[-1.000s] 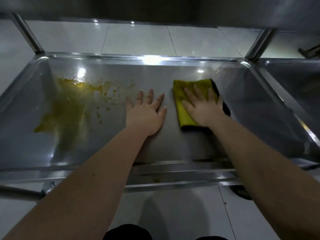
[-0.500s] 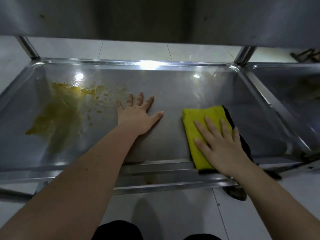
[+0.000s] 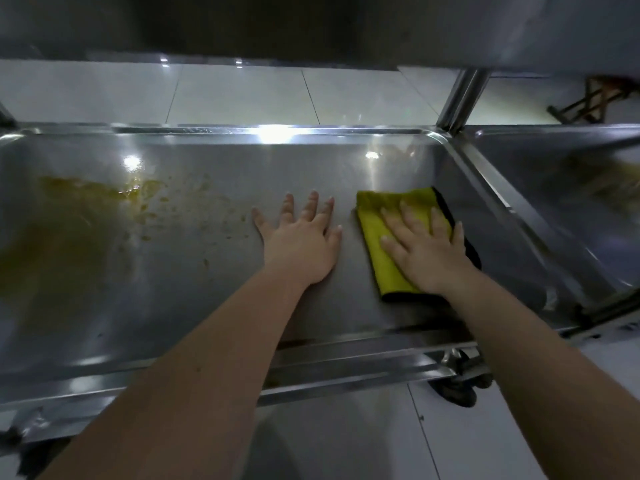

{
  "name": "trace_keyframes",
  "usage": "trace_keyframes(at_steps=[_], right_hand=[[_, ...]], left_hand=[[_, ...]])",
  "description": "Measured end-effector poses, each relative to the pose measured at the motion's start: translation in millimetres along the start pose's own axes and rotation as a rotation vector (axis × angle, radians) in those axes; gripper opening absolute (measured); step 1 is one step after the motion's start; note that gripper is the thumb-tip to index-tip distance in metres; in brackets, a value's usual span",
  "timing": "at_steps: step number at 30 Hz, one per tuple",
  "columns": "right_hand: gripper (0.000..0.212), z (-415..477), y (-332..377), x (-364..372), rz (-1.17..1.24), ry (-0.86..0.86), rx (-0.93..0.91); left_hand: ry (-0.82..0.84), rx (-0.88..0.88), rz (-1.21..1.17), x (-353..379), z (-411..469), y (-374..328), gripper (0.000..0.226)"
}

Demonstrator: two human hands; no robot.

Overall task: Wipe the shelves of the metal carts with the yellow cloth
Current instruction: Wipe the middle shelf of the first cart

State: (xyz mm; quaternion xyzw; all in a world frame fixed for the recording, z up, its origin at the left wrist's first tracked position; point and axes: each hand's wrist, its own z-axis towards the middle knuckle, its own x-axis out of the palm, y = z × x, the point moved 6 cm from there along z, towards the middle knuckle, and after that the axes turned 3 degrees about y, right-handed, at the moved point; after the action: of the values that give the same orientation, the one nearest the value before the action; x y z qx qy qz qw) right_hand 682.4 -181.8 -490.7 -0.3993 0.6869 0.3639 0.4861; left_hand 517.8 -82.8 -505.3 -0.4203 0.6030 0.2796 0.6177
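**Position.** The yellow cloth [image 3: 375,237] lies folded flat on the right half of the cart's lower shelf [image 3: 207,306]. Its dark backing shows along the right and near edges. The right hand [image 3: 429,258] lies on top of it with the fingers straight and slightly spread and the palm pressing down; it grips nothing. The left hand [image 3: 301,251] lies flat on bare metal just beside the cloth, fingers straight and apart, and serves as a brace.

**Step in hand (judged).** The shelf floor is being wiped. The metal around the cloth looks clean. A yellow-brown spill [image 3: 69,216] covers the left part of the shelf and has not yet been reached. Its spatter extends toward the left hand.

**Procedure for a sound pass.**
1. Keep the whole palm on the cloth so that pressure is even and the fold does not ride up.
2. Stroke between the near rim [image 3: 346,344] and the far rim, overlapping each pass, and work leftward.
3. Before the cloth arrives, move the left hand to cleaned metal or to the rim, never into the spatter.
4. At the spill, draw the residue inward instead of driving it into the corners. Refold to a fresh face once the cloth is loaded.
5. Trace the raised rim and the rounded corners with the fingertips through the cloth.

**Note.** The neighbouring cart's shelf [image 3: 554,181], to the right, shows a brownish smear. The smear is blurred, but that shelf probably needs the same treatment.
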Motion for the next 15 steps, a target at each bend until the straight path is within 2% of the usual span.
trace_keyframes(at_steps=[4,8,11,15], right_hand=[[0.058,101,-24,-29,0.035,-0.003,0.104],[0.060,139,-30,-43,0.055,-0.035,0.139],[0.060,117,-34,-40,0.024,-0.048,0.094],[0.057,30,-62,-15,0.000,-0.011,0.060]], left_hand=[[0.026,0.005,0.039,1,1,-1,0.065],[0.036,0.002,0.050,0,3,0,0.070],[0.038,-0.007,0.046,0,3,0,0.071],[0.041,-0.008,0.030,-3,1,-1,0.071]])
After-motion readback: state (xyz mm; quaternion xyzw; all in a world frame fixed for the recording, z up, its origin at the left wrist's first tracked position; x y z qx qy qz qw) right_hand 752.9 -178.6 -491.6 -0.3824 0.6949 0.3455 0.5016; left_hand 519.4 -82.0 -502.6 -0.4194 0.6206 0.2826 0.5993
